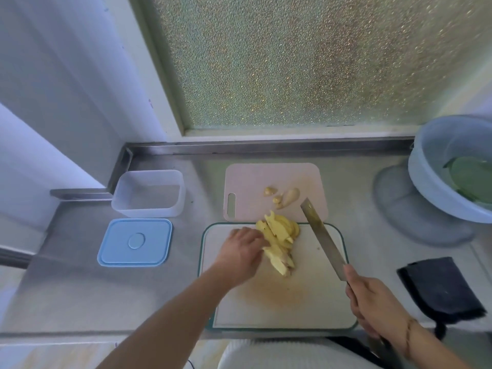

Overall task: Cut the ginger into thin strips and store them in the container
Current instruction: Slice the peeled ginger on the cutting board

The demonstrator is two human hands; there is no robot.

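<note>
No writing or label can be read on anything here. The left hand (243, 251) rests palm down on the green-rimmed cutting board (319, 294), its fingertips touching the pile of yellow ginger slices (279, 241) just to its right; whether the fingers are curled round the slices cannot be told. The right hand (372, 304) grips the handle of a cleaver (323, 239), whose blade slants up and away from it, just right of the ginger. Beyond the left hand lies a pink cutting board (266, 177) with ginger trimmings (282, 197). Well to the left of that hand, on the steel bench (106, 302), stand a clear container (149, 193) and its blue lid (135, 242) beside it. Right of the knife hand lies a dark cloth (439, 286); farther off sits a pale basin (452, 169) holding green leaves.
</note>
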